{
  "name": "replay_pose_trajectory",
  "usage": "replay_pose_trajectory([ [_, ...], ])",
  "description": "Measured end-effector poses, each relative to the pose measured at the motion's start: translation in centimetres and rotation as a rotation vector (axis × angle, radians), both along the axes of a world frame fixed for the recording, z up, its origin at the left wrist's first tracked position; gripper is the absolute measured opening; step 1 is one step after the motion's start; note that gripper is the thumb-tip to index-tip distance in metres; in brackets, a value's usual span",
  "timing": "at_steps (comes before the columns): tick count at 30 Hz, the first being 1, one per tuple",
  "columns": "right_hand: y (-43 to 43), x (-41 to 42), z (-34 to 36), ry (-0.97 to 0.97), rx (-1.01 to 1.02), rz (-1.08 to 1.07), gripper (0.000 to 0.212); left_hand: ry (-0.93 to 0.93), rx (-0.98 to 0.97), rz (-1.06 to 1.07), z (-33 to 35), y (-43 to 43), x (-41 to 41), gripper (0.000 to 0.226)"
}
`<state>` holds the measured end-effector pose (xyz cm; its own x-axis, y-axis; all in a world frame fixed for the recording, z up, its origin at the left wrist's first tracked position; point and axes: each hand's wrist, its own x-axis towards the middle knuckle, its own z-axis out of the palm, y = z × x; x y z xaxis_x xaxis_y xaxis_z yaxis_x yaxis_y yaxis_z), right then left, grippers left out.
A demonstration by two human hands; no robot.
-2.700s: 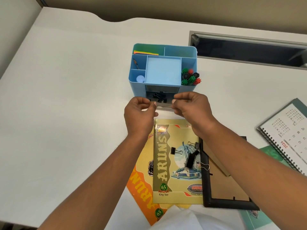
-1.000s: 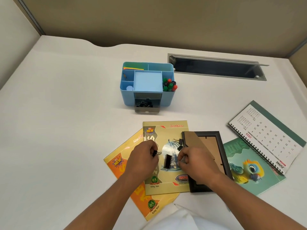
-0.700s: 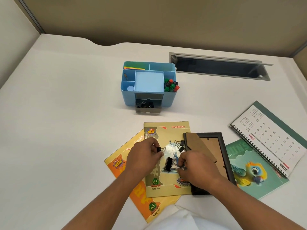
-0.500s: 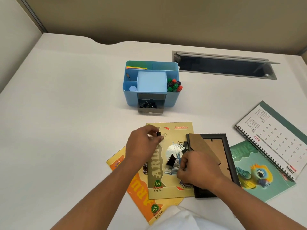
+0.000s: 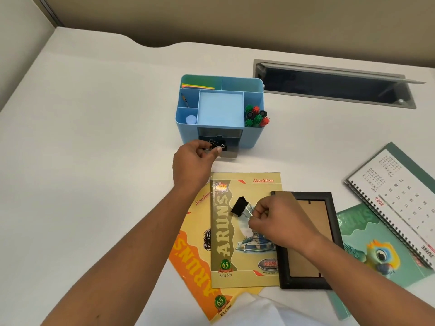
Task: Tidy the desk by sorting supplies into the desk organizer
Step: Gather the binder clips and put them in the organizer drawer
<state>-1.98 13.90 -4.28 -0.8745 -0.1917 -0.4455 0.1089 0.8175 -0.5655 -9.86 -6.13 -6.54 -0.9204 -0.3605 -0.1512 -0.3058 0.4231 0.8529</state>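
Note:
The light blue desk organizer stands mid-desk, its small front drawer pulled out with black binder clips inside. My left hand is at the drawer's left front and pinches a small black binder clip by its wire handles. My right hand hovers over the yellow notebooks and pinches the wire handles of a larger black binder clip, which sticks out to the upper left. Green, red and black markers fill the organizer's right compartment.
Two yellow notebooks lie in front of me, with a black picture frame face down beside them. A green notebook and a spiral calendar lie at the right. A grey cable slot opens behind the organizer.
My left hand has carried its small clip from over the notebooks up to the open drawer. My right hand has lifted the larger clip off the notebook cover.

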Motion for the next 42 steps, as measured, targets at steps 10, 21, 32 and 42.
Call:
replay_pose_trajectory([
  [10, 0.0, -1.8, 0.1, -0.071, -0.105, -0.102, 0.011, -0.094, -0.124, -0.017, -1.3, -0.5, 0.0, 0.046],
  [21, -1.4, -3.4, 1.4, -0.072, -0.275, -0.211, 0.013, 0.055, -0.068, 0.101, -1.8, 0.3, 2.3, 0.045],
  [32, -2.9, -5.6, 1.5, -0.451, -0.775, -0.664, 0.013, 0.073, -0.186, -0.039, -3.8, 0.0, 4.4, 0.038],
  [42, -4.1, -5.4, 1.1, -0.4, -0.71, -0.636, 0.013, 0.102, -0.247, -0.081, -4.5, 0.2, 5.0, 0.055],
])
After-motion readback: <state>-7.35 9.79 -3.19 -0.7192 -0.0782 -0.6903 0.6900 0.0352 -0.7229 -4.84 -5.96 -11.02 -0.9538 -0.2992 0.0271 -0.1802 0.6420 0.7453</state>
